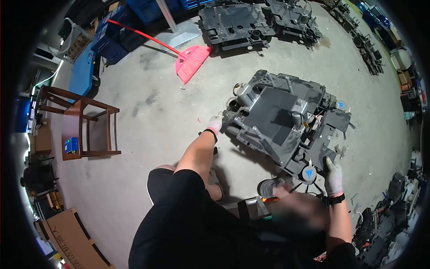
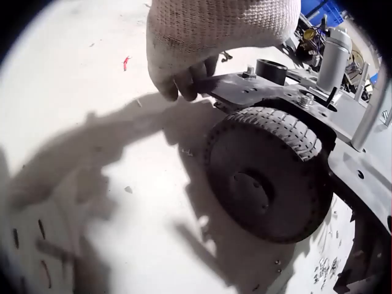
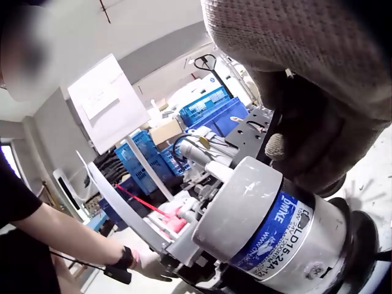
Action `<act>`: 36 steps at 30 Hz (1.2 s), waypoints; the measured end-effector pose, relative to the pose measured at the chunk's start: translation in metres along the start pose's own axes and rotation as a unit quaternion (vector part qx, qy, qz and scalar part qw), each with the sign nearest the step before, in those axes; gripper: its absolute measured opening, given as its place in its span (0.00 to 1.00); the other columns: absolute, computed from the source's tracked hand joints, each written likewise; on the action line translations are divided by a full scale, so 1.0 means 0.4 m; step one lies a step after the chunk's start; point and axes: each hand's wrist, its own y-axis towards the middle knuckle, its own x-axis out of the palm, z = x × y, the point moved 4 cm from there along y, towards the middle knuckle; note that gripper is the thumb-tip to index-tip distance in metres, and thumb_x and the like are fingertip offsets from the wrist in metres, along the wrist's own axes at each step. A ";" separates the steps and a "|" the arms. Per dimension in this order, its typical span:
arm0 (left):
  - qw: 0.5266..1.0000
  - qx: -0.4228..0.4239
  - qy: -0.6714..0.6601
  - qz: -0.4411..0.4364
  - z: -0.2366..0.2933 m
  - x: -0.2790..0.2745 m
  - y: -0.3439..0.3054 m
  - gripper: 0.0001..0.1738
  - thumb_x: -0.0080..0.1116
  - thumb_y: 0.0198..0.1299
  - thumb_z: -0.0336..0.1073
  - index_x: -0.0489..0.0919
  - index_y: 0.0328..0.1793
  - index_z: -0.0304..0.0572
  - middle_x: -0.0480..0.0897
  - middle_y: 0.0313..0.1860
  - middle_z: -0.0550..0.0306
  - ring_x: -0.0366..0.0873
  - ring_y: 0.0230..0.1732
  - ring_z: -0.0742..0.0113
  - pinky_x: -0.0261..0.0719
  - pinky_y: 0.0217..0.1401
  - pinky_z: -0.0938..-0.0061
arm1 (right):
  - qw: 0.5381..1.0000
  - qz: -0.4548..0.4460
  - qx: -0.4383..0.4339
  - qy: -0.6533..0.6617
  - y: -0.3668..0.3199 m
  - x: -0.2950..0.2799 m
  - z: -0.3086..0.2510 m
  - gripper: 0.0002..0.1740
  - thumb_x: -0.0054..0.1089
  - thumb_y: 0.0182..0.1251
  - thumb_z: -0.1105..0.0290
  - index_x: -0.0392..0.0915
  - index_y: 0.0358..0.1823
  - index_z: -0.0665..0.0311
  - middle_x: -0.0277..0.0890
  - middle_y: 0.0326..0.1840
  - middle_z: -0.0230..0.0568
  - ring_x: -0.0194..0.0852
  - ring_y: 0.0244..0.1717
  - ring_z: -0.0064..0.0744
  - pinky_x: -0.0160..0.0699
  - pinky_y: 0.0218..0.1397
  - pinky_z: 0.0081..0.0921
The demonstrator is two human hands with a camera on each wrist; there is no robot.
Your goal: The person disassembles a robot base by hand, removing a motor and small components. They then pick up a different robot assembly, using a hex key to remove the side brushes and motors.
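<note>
A dark metal wheeled chassis (image 1: 271, 117) stands at an angle on the floor in front of the person. The gloved left hand (image 1: 216, 123) grips its near left corner; in the left wrist view, fingertips curl under the plate (image 2: 242, 87) beside a black treaded wheel (image 2: 263, 174). Across at the right end, the gloved right hand (image 1: 333, 177) holds the edge of a flat plate, thumb on top. Close below that hand is a silver motor (image 3: 254, 220) with a blue label. The right hand's fingers are mostly in shadow in the right wrist view.
More chassis (image 1: 235, 27) stand at the back. A red broom (image 1: 193, 60) lies by a metal stand base (image 1: 181, 35). At left is a wooden chair (image 1: 76, 119) holding a small blue box (image 1: 70, 145). Parts (image 1: 380, 224) are heaped at lower right; the person's shoe (image 1: 268, 187) is near the chassis.
</note>
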 end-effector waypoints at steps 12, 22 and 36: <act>0.979 -0.020 0.200 -0.005 0.043 -0.055 0.003 0.45 0.52 0.60 0.71 0.75 0.59 0.30 0.79 0.56 0.30 0.76 0.60 0.36 0.74 0.62 0.53 | 0.996 0.041 0.082 -0.017 0.292 -0.129 0.210 0.21 0.44 0.79 0.56 0.73 0.59 0.65 0.79 0.53 0.38 0.81 0.48 0.31 0.82 0.51 0.30; 0.954 -0.038 0.296 -0.020 0.104 -0.155 -0.126 0.42 0.45 0.63 0.71 0.81 0.58 0.38 0.80 0.57 0.36 0.76 0.61 0.41 0.74 0.62 0.55 | 0.996 0.068 0.011 -0.050 0.422 -0.182 0.140 0.24 0.49 0.76 0.53 0.81 0.42 0.71 0.80 0.32 0.38 0.77 0.31 0.29 0.77 0.34 0.30; 0.939 0.111 0.323 0.035 0.286 -0.444 -0.416 0.28 0.44 0.69 0.58 0.84 0.45 0.43 0.84 0.44 0.38 0.81 0.50 0.41 0.77 0.51 0.53 | 0.983 -0.045 0.175 0.011 0.313 -0.140 0.181 0.19 0.42 0.79 0.58 0.77 0.54 0.64 0.82 0.46 0.41 0.82 0.42 0.37 0.84 0.50 0.39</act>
